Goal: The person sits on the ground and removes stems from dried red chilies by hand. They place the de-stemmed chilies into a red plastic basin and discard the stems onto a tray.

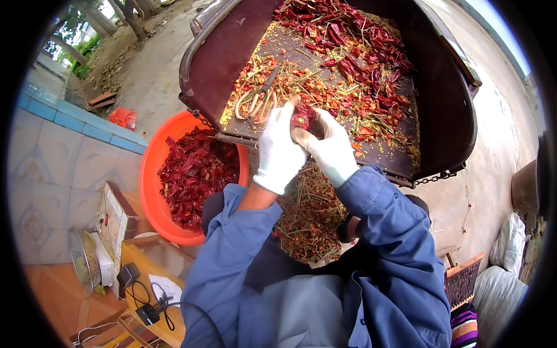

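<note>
Both hands wear white knit gloves and meet over the near edge of a dark red metal cart bed [283, 37]. Between them is a dried red chilli pepper [303, 118], its round end turned up towards me. My left hand [283, 145] grips it from the left, and my right hand [330, 143] has thumb and fingers on it from the right. Just left of the hands, scissors [261, 93] with pale wrapped handles lie on stems and yellow seeds. Whole dried chillies [370, 61] are heaped across the bed's far and right side.
An orange plastic basin [150, 182] of red chilli pieces [196, 178] stands at my left. Below my hands, stems and scraps [311, 213] form a pile between my legs. Chains [435, 178] hang at the bed's corners. A wooden stool [163, 322] with a cable is at lower left.
</note>
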A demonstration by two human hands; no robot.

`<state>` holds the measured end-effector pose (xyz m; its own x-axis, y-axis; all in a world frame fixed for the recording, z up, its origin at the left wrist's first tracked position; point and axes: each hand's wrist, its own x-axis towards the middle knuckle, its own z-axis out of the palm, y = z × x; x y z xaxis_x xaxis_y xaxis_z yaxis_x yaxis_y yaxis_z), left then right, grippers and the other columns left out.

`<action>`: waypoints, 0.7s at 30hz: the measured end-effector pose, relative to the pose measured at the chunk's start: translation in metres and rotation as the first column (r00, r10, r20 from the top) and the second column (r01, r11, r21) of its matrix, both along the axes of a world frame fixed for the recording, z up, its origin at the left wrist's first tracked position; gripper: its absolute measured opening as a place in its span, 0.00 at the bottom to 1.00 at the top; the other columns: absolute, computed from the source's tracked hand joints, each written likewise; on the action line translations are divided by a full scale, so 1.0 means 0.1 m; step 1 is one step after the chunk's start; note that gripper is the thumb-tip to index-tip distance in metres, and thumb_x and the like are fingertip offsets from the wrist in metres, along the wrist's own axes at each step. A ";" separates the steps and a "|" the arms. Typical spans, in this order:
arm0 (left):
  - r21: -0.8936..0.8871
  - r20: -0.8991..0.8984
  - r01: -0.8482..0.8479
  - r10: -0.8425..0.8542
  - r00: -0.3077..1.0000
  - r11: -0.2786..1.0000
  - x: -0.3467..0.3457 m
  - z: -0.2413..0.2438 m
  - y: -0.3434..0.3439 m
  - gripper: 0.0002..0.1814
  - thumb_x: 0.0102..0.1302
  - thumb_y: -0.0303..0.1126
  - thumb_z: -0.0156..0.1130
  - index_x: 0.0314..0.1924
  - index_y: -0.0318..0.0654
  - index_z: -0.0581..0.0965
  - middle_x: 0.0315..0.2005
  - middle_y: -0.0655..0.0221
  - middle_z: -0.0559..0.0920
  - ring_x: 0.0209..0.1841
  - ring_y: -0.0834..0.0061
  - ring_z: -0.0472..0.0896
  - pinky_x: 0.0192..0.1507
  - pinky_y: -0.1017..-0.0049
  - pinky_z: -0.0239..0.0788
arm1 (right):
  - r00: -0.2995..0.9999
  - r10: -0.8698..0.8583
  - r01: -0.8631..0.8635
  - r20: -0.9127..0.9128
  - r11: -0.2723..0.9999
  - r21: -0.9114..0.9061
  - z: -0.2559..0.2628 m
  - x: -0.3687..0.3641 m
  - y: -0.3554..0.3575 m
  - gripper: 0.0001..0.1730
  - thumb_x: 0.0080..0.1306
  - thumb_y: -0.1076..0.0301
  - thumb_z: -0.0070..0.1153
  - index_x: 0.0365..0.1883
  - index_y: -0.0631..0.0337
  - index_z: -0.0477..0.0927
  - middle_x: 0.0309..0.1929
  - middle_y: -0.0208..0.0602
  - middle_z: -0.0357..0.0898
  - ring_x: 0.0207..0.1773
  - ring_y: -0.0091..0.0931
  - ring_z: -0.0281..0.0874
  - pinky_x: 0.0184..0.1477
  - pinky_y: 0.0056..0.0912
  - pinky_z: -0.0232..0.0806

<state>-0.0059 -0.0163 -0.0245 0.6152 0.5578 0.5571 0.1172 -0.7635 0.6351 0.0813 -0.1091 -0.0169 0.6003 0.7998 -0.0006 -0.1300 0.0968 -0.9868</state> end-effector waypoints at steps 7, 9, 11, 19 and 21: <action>-0.511 0.062 0.008 0.027 0.998 0.860 -0.39 0.22 -0.11 0.27 0.56 0.26 0.75 0.57 0.34 0.80 0.46 0.65 0.85 0.33 0.84 0.80 0.38 0.81 0.75 | 0.995 -0.037 0.020 -0.089 0.983 -0.182 0.12 0.25 -0.01 0.13 0.68 0.71 0.60 0.47 0.66 0.74 0.35 0.34 0.80 0.29 0.18 0.76 0.23 0.23 0.66; -0.547 0.049 -0.061 0.105 0.993 0.835 -0.70 0.35 0.06 0.17 0.64 0.28 0.68 0.52 0.33 0.83 0.39 0.67 0.87 0.31 0.86 0.81 0.28 0.86 0.71 | 0.987 -0.105 0.105 -0.123 0.994 -0.007 0.15 0.19 0.00 0.13 0.68 0.72 0.59 0.48 0.66 0.74 0.36 0.34 0.80 0.29 0.18 0.76 0.26 0.22 0.69; -0.262 -0.065 -0.296 0.289 0.955 0.919 -1.05 0.28 0.53 0.14 0.65 0.32 0.69 0.49 0.37 0.85 0.41 0.66 0.87 0.41 0.78 0.83 0.46 0.76 0.74 | 0.991 -0.006 0.004 -0.134 1.000 -0.012 0.15 0.29 -0.10 0.16 0.67 0.74 0.58 0.53 0.65 0.73 0.40 0.34 0.80 0.30 0.20 0.77 0.31 0.23 0.74; 0.244 -0.458 -0.605 0.640 0.616 0.758 -2.35 0.08 1.52 0.19 0.74 0.43 0.54 0.54 0.40 0.83 0.45 0.58 0.86 0.48 0.59 0.84 0.52 0.66 0.74 | 0.974 0.193 -0.194 -0.117 0.981 0.000 0.34 0.32 -0.19 0.34 0.68 0.77 0.57 0.72 0.60 0.63 0.52 0.39 0.78 0.36 0.22 0.83 0.30 0.22 0.74; -0.157 -0.418 -0.642 0.539 0.731 0.750 -1.99 0.30 1.25 0.16 0.72 0.37 0.58 0.53 0.39 0.84 0.37 0.63 0.87 0.38 0.70 0.84 0.39 0.73 0.74 | 0.981 0.182 -0.185 -0.073 0.982 -0.034 0.37 0.32 -0.22 0.32 0.68 0.76 0.57 0.71 0.60 0.64 0.50 0.38 0.79 0.35 0.22 0.82 0.29 0.21 0.74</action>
